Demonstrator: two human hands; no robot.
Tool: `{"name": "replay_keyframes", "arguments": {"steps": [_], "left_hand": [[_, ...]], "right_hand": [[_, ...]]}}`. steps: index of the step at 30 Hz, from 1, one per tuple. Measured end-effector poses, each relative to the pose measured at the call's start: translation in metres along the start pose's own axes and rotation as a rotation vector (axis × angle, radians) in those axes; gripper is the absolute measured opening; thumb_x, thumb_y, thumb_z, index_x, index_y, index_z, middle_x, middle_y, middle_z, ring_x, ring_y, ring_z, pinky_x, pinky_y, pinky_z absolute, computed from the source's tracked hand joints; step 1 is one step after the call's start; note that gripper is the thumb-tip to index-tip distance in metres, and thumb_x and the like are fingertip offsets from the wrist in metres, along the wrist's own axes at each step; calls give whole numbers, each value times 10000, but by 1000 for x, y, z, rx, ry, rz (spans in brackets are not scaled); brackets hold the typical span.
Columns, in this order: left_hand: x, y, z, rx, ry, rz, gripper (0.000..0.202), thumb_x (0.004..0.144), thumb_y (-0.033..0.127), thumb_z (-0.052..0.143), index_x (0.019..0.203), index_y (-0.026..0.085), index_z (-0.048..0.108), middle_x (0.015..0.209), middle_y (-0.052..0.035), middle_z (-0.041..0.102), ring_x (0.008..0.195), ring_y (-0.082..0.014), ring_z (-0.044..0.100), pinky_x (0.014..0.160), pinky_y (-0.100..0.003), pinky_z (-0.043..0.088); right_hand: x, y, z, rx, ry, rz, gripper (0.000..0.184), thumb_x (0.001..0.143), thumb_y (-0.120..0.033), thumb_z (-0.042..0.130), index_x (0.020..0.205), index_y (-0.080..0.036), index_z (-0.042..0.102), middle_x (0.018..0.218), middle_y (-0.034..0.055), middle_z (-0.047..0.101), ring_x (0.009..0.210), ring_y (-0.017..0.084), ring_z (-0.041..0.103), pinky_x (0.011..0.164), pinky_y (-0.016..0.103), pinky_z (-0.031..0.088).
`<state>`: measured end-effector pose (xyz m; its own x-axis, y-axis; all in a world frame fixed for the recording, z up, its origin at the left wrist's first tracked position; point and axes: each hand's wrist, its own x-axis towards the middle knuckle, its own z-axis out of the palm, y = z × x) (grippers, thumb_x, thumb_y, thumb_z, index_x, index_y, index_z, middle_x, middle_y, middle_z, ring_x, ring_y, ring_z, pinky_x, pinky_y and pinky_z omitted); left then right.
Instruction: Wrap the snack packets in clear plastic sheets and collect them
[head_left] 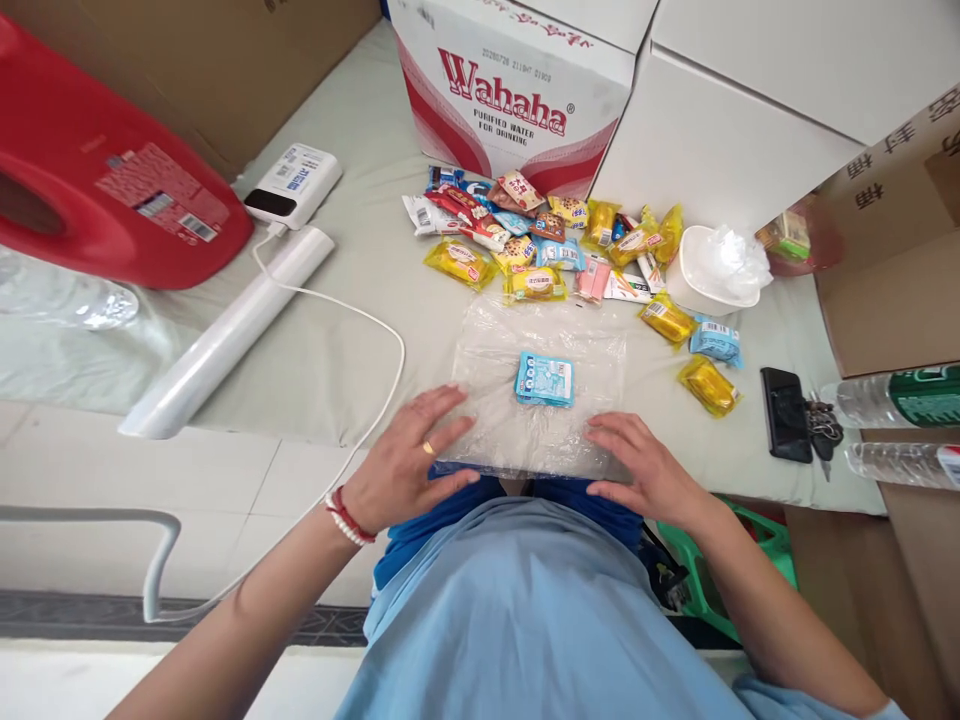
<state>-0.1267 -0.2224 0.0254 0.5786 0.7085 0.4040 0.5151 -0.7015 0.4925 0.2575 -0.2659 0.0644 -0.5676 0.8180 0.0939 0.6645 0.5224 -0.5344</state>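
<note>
1. Plainly, the clear plastic sheet (540, 440) lay spread on the covered table (360, 390), its near edge reaching the person's lap.
2. On the sheet, a little above its middle, sat the blue packet (545, 380), lying flat with clear film all around it and neither hand touching it.
3. The left hand (420, 450) was at the sheet's near left corner, fingers parted and curved, with nothing in its grasp; a gold ring and bracelets (349, 517) showed on that side.
4. The right hand (637, 465) was at the sheet's near right corner, likewise open and holding nothing. From above, it was hard to tell whether the fingertips of either hand rested on the film or hung just over it.
5. Just beyond the sheet's far edge lay a heap of wrapped snacks (550, 255), and behind that stood a water box (510, 110).
6. Right of the sheet were two yellow packets, another blue one, a white tub (690, 285) with a crumpled plastic bag (739, 262) in it, and, farther out, a black phone (785, 415) beside some keys (825, 428).
7. Left of the sheet were a white cable (401, 345), a white roll (232, 330), a power bank (300, 180) and a big red jug (90, 130).
</note>
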Motion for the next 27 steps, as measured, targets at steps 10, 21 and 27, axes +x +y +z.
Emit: {"name": "replay_keyframes", "arguments": {"steps": [10, 21, 27], "left_hand": [[0, -22, -10, -217, -112, -261, 201, 1018, 343, 536, 1057, 279, 722, 1203, -56, 782, 1289, -251, 681, 1089, -457, 585], [99, -67, 28, 64, 74, -598, 163, 871, 382, 586, 843, 271, 702, 1062, -83, 763, 1169, -318, 658, 1082, -522, 533], [109, -48, 27, 206, 323, -638, 386, 983, 469, 538, 1159, 169, 704, 1315, -148, 587, 1279, -347, 545, 1121, -577, 460]], "right_hand": [[-5, 21, 9, 184, 76, 129, 210, 1062, -320, 525, 1069, -251, 723, 1090, 95, 752, 1006, 225, 694, 905, 407, 587], [73, 72, -19, 207, 91, 634, 386, 939, -526, 532, 873, -182, 693, 701, 9, 631, 646, 159, 530, 613, 265, 397], [91, 77, -24, -302, 126, 635, 330, 989, -400, 498, 1049, -183, 739, 1006, 122, 714, 909, 272, 620, 777, 361, 459]]}}
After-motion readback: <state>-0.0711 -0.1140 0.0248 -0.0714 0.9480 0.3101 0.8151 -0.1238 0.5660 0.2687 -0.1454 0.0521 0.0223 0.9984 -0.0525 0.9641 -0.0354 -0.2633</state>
